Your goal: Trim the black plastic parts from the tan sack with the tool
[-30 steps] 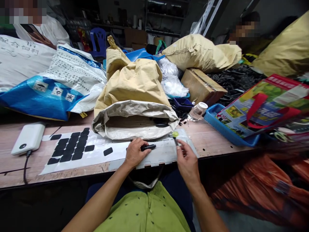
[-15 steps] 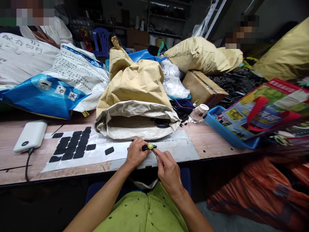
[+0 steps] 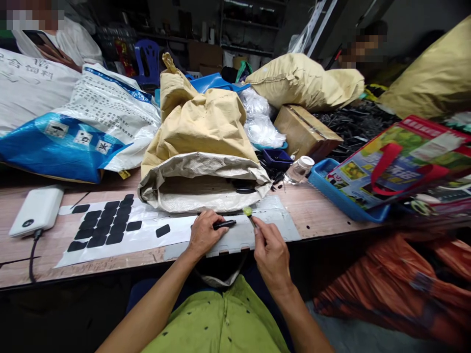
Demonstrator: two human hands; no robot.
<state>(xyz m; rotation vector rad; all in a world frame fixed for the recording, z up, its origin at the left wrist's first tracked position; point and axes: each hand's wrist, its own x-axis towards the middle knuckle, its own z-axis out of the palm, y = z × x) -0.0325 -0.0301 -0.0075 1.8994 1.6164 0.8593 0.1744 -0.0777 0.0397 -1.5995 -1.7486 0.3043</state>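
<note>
lime-green garment (image 3: 206,338) | small dark flecks (image 3: 229,340) | vertical centre seam (image 3: 223,314) | forearms (image 3: 152,301) bare

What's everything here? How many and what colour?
Rod: one, black, front centre
Stick: one, green tip, front centre
Patches: many, black, on white sheet
Sacks: three, tan, middle and right
Printed sacks: two, white and blue, left
Device: one, white, left
Jar: one, clear, mid right
Box: one, brown, behind jar
Tray: one, blue, right
Shopping bag: one, multicoloured, over tray
Pile: one, black, back right
Chair: one, blue, back
Bundle: one, orange, lower right
People: two, one in white, back
Left hand: one, bare, on rod
Right hand: one, bare, holding stick
</note>
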